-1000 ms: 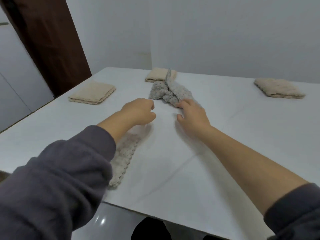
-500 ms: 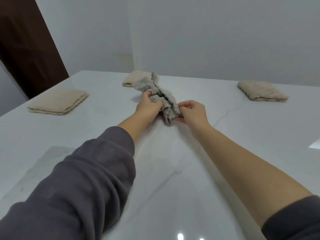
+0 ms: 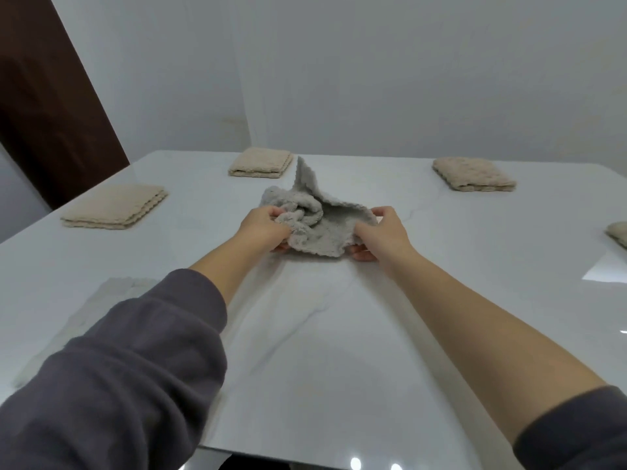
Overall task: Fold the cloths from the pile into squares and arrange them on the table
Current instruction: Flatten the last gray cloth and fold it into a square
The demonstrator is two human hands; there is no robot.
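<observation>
Here, folded cloths (image 3: 113,206) lie on a white table (image 3: 322,334).

Crumpled grey cloth (image 3: 319,228): nubbly, matt terry. Folded beige cloths (image 3: 113,206): the same knobbly matt weave. Tabletop (image 3: 322,334): smooth, glossy white marble-look stone with faint grey veins. Sleeve (image 3: 112,378): soft matt fabric.

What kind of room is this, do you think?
Probably a plain room indoors, perhaps a home dining area: a glossy white marble-look table, bare white walls, and a dark brown door or panel at left.
</observation>
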